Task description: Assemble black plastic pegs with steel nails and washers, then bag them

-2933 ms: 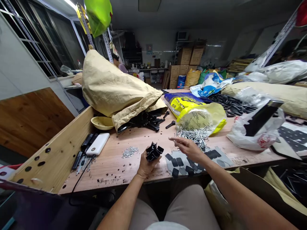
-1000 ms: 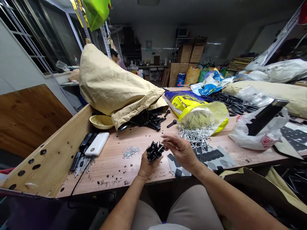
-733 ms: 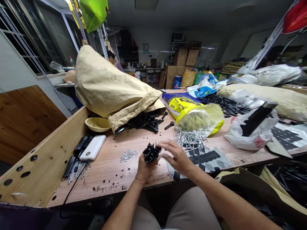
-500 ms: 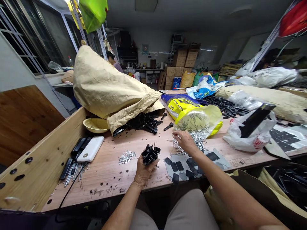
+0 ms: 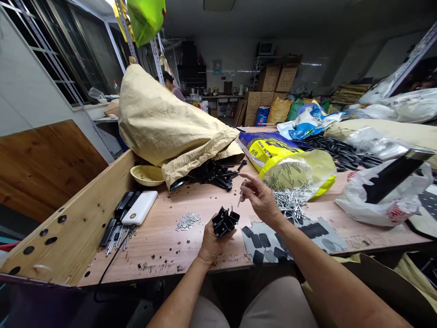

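My left hand [image 5: 211,239] grips a bundle of black plastic parts [image 5: 225,221] just above the wooden table [image 5: 164,246]. Up and to the right of the bundle, my right hand [image 5: 261,198] pinches a thin metal pin [image 5: 241,192] between thumb and fingers. The pin's lower tip points down toward the black parts. A heap of the same metal pins [image 5: 290,198] spills from a yellow plastic bag [image 5: 293,166] just right of my right hand. A grey sheet with black pads [image 5: 269,239] lies under my right forearm.
A tan paper sack [image 5: 164,123] with black parts [image 5: 213,173] spilling out sits at the back left, beside a yellow dish [image 5: 146,174]. Small washers [image 5: 187,221], a white power bank [image 5: 139,207] and a white plastic bag [image 5: 382,193] lie on the table. A raised wooden side board [image 5: 85,214] bounds the left.
My right hand went to the pin heap, took a pin and has lifted it back toward the black parts. My left hand has kept hold of the bundle.
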Demonstrator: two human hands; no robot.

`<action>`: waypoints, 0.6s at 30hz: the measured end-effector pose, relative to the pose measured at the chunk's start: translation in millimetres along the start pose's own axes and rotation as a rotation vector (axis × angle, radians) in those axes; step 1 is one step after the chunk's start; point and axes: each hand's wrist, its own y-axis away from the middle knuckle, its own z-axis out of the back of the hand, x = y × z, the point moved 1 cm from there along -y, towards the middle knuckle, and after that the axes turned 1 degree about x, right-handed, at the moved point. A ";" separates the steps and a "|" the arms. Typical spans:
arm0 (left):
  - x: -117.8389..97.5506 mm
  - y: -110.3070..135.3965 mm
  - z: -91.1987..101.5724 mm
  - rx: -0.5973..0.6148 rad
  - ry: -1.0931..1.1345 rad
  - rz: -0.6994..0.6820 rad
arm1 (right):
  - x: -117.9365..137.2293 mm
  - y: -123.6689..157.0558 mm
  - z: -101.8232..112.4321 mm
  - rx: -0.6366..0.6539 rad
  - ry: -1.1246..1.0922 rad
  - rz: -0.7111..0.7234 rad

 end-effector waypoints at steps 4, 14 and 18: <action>-3.5 1.1 -0.6 0.025 -0.056 -0.017 | 34.9 1.9 -18.1 0.014 -0.069 0.094; 2.3 -0.6 1.9 0.013 -0.175 -0.113 | 32.9 21.5 -24.4 0.116 0.280 0.291; 3.8 -1.3 2.2 0.006 -0.215 -0.154 | 34.4 27.8 -24.9 0.164 0.289 0.276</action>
